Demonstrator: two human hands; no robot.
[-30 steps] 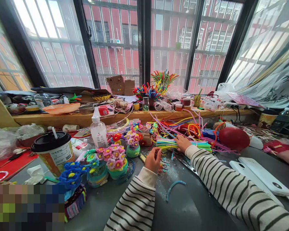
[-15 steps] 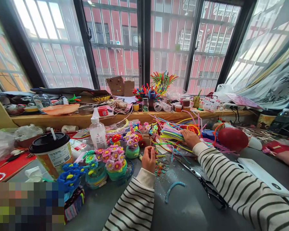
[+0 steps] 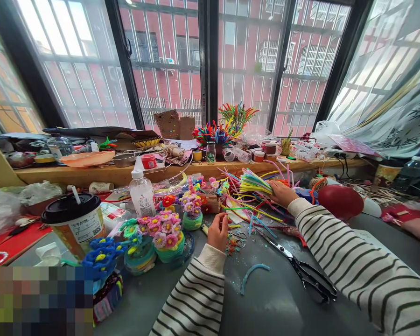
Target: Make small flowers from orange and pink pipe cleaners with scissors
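Note:
My right hand [image 3: 283,193] is wrapped round one end of a thick bundle of pipe cleaners [image 3: 255,182], yellow, pale green, blue and pink, held above more loose ones. My left hand [image 3: 218,232] hovers over the table beside the flower pots, its fingers curled together; whether something small is between them is hidden. Left of it stand small pots of fuzzy flowers, with pink flowers [image 3: 165,229] and blue flowers [image 3: 101,256]. Black-handled scissors [image 3: 297,266] lie blades apart below my right wrist. Near them rests a curved blue pipe cleaner piece [image 3: 252,275].
A lidded drink cup [image 3: 75,221] and a clear bottle [image 3: 142,193] stand at left. A dark red balloon-like ball [image 3: 340,200] sits at right, close to another person's arm [image 3: 418,228]. Jars and craft items crowd the wooden sill [image 3: 182,171].
My right hand has moved slightly right and raised the pipe cleaner bundle, whose far ends now fan upward. My right sleeve now covers most of the white phone. My left hand has barely moved.

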